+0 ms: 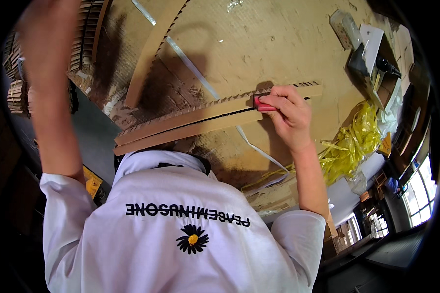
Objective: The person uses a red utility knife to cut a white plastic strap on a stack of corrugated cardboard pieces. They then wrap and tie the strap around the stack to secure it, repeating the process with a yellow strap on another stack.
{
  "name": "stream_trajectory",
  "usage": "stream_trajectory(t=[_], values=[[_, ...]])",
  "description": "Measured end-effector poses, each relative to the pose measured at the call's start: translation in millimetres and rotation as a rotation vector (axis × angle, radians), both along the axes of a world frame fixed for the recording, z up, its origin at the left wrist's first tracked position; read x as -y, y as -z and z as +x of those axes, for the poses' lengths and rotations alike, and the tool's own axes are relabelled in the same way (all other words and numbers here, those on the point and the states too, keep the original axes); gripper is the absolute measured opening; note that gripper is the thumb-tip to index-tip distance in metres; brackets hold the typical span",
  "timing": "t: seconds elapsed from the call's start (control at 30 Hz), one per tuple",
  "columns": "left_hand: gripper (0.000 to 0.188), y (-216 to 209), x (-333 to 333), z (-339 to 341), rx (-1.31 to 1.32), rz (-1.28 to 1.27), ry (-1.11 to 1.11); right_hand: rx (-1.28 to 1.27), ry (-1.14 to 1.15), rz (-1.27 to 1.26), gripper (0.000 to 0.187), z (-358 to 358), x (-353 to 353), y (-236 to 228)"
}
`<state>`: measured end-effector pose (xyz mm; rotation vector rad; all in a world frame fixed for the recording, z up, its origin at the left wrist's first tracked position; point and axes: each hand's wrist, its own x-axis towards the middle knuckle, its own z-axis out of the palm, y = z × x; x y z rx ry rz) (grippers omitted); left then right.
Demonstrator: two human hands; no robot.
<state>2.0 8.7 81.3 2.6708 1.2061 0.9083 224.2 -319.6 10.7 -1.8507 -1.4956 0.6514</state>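
My right hand (292, 115) pinches a small red tool with a dark part (265, 104), pressed against a long notched cardboard strip (190, 121). The strip lies slantwise in front of my chest, one long edge cut into teeth, with a dark line along its middle. My left hand (51, 24) is raised at the upper left, smeared by motion and partly cut off by the frame edge; its fingers cannot be made out. A second notched strip (149, 61) lies curved beyond the first, apart from both hands.
Bundled notched strips (85, 36) stand at the far left. Pale strapping (193, 68) crosses the worn tan work surface (264, 44). A tangle of yellow strapping (352, 141) lies to the right, near a white box (371, 39) and a worn block (344, 29).
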Motion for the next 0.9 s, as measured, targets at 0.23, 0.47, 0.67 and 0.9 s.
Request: stream_trajectory(t=[0.23, 0.47, 0.67, 0.9], values=[[0.039, 68.1, 179.5, -9.2, -0.143, -0.84, 0.583, 0.033, 0.026, 0.017, 0.021, -4.5, -2.9, 0.7], [0.038, 84.5, 201.6, -25.1, -0.172, -0.684, 0.596, -0.313, 0.243, 0.033, 0.018, 0.6, 9.7, -0.4], [0.04, 86.3, 200.5, -25.9, -0.173, -0.569, 0.596, -0.365, 0.27, 0.062, 0.025, 13.3, 25.1, -20.7], [0.054, 54.3, 162.8, -11.2, -0.14, -0.276, 0.412, -0.278, 0.049, -0.06, 0.022, -0.4, 29.7, -10.5]])
